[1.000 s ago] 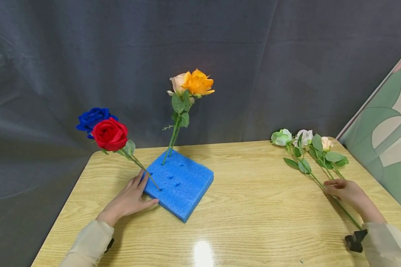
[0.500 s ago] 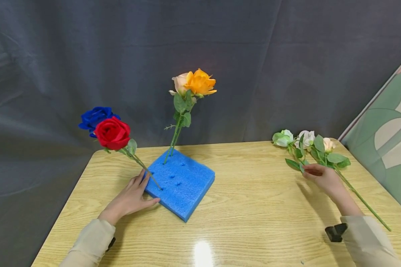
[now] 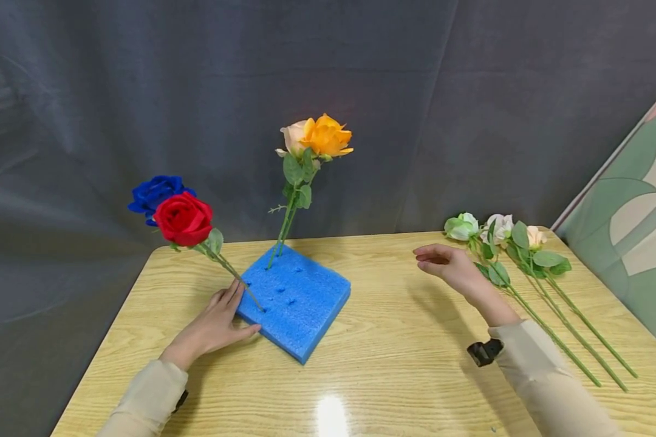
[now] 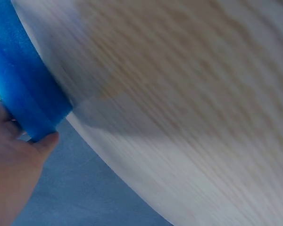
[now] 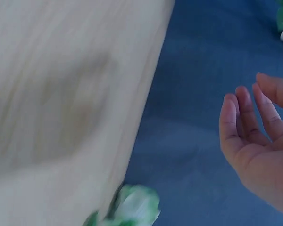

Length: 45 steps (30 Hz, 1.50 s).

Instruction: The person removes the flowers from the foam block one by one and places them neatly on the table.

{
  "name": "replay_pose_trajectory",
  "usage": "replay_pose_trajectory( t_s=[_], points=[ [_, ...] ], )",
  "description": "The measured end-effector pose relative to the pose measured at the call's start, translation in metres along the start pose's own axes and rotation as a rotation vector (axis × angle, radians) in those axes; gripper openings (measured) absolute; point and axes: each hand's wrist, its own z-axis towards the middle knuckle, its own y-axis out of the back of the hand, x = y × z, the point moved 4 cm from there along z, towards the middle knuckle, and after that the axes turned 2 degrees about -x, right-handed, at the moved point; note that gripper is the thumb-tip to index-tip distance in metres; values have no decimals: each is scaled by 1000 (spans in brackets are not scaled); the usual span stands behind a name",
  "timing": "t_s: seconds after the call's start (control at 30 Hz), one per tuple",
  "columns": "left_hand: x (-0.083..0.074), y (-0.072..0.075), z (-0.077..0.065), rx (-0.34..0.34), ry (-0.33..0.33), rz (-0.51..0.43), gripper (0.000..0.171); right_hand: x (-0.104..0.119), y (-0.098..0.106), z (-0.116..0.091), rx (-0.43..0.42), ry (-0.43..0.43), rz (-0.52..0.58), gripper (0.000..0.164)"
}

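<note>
Wood surface (image 3: 393,340). Lower left: my left hand (image 3: 214,325) grips blue foam block (image 3: 311,297). Right: my right hand (image 3: 459,270), thumb and fingers apart.

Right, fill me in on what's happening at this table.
A person's left hand holds a blue foam block by its edge. A blue flower, red flower, pale flower and orange flower are stuck in it. The right hand hangs above the table, holding nothing; three loose flowers lie toward the table's right side.
</note>
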Motion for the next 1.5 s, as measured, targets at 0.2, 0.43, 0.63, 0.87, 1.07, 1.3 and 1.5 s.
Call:
replay_pose_trajectory(
  t_s=[0.2,0.43,0.63,0.87,1.07,1.3,1.5],
  points=[
    [1,-1,0,-18,-4,-13,105,26,-31,13,44,25,69,34],
    [1,-1,0,-67,-12,7,103,49,-72,23,87,54,152,32],
    [-1,-1,-3,-96,-6,13,103,67,-103,27,121,80,215,31],
    [-4,1,-5,-130,-12,30,101,79,-132,30,143,109,262,32],
    [-8,0,-4,-173,-38,67,96,88,-153,30,163,105,304,34],
    [-10,-1,-5,-246,-73,89,88,96,-172,27,209,140,307,34],
    [-14,0,-6,-290,-122,113,78,96,-185,26,218,132,323,32]
  ],
)
